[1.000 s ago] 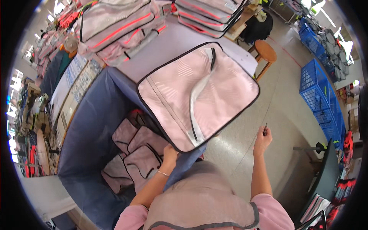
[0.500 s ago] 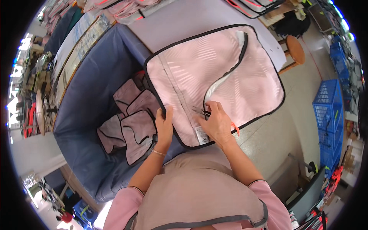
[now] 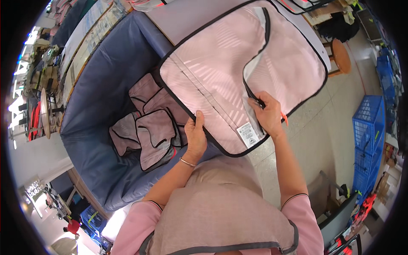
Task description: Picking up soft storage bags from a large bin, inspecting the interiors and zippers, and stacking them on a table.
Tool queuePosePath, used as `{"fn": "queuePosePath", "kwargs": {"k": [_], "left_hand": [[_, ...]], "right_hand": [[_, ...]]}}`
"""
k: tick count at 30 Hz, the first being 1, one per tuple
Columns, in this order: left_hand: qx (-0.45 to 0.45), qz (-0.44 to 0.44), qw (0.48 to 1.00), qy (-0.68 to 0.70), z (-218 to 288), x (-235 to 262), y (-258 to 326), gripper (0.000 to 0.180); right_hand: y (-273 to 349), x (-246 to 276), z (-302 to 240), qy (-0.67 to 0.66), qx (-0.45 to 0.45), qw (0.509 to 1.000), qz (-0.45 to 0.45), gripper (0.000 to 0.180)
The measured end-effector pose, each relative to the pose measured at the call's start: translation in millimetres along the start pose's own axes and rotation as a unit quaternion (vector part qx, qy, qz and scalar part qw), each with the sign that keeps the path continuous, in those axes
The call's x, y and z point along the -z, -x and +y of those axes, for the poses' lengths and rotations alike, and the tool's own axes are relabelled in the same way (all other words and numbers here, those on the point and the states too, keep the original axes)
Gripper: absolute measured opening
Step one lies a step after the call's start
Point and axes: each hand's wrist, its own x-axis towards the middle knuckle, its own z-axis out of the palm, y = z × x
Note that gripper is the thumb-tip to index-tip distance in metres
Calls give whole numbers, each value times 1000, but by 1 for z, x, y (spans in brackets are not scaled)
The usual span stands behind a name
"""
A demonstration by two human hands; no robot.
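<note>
Fingers (image 3: pixel 199 116) of my left hand (image 3: pixel 196 138) are closed on the lower left edge of the panel (image 3: pixel 212 76), gripping it by its black binding. Those of my right hand (image 3: pixel 268 114) are curled in around a dark tool (image 3: pixel 260 103), mostly hidden by my grip, near the lower end of the long curved slit (image 3: pixel 267 29); whether they pinch the cloth as well, I cannot tell. An orange strip (image 3: pixel 284 119) shows at the outer side of that hand, and a white label (image 3: pixel 247 135) lies on the panel near its bottom edge.

The panel, pale pink, is spread slantwise in front of me, its far part over the pale table (image 3: pixel 178 21) and its right side above the floor (image 3: pixel 306 119). Its left edge comes over the blue bin (image 3: pixel 97 97), which is deep, with soft, creased walls. Inside the bin lie pink pieces (image 3: pixel 156 136) with black edging, heaped loosely toward the right and overlapping one another. How deep the heap goes, I cannot tell.

Off to my right, blue crates (image 3: pixel 369 121) with lattice sides stand in a row; their contents are hard to make out. By the table's corner is a wooden stool (image 3: pixel 340 57).
</note>
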Motion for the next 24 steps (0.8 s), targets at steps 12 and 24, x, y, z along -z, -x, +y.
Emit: {"fn": "queuePosePath", "kwargs": {"k": [12,24], "left_hand": [[174,-60,979,-86,18,24,39,40],[-164,43,952,-254,103,10,-117,80]], "right_hand": [[73,-4,-85,17,-56,996,70,25],[84,-37,-63,104,-56,993,1,27]]}}
